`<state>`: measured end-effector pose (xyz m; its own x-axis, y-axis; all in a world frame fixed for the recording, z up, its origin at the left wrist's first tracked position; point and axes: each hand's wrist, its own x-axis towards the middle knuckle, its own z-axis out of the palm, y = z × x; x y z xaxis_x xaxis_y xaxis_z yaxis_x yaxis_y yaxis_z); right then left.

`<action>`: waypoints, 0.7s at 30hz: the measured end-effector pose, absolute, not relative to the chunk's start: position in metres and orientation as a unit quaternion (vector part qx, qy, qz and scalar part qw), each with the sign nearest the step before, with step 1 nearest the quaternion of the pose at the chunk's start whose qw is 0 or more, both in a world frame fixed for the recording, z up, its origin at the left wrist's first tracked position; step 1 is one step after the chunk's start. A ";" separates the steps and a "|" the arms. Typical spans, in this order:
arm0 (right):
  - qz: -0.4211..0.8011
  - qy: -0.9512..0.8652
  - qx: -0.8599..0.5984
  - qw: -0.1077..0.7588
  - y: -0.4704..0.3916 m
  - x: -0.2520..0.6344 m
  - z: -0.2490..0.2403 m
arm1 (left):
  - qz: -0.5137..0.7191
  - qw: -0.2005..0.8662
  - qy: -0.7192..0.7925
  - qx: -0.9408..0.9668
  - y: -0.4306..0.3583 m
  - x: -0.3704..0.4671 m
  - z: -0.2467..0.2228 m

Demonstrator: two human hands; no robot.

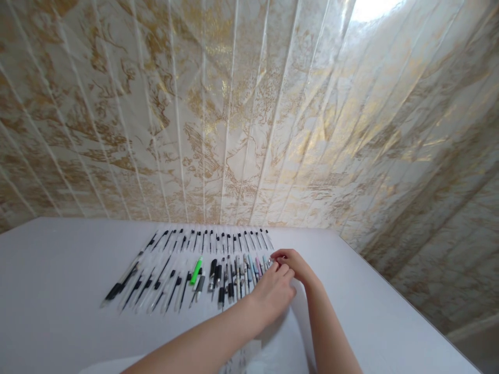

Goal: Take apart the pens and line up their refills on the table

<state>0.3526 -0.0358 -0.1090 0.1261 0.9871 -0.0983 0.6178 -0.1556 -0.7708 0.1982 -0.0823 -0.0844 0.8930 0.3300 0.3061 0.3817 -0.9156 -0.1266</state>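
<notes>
My left hand (274, 293) reaches across to the right end of the front row of pens, its fingers curled; whatever lies in them is hidden. Just beyond it, my right hand (293, 264) bends over the same spot, fingertips closed together near a small shiny tip. The two hands meet or overlap there. Beside them lie several slim pens, among them a pink pen (258, 266) and a pale blue pen (251, 263). Further left in that row are a bright green highlighter (196, 271) and a black-capped pen (212, 268).
Clear-sleeved pens or refills with black tips (205, 240) form a back row on the white table (62, 280). More sleeved pens (146, 290) lie at front left. White sheeting (286, 343) is under my forearms. A gold-patterned curtain (218, 130) hangs behind the table.
</notes>
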 end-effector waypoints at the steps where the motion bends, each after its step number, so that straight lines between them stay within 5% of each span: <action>1: 0.328 -0.576 -0.685 0.302 -0.037 0.356 -0.109 | -0.142 0.089 -0.192 -0.967 -0.079 0.201 -0.085; 12: 0.411 -0.545 -0.657 0.319 -0.042 0.351 -0.106 | -0.202 -0.017 -0.276 -0.939 -0.071 0.171 -0.075; 17: 0.404 -0.530 -0.672 0.323 -0.039 0.344 -0.113 | -0.315 -0.148 -0.227 -0.910 -0.114 0.110 -0.100; 21: 0.359 -0.526 -0.688 0.348 -0.041 0.339 -0.097 | -0.349 -0.149 -0.205 -0.902 -0.140 0.063 -0.119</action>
<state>0.3389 -0.0407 -0.0972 0.1881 0.9738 -0.1276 0.4743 -0.2038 -0.8564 0.0629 -0.1397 -0.1193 0.6718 0.4739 0.5693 0.2653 -0.8715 0.4125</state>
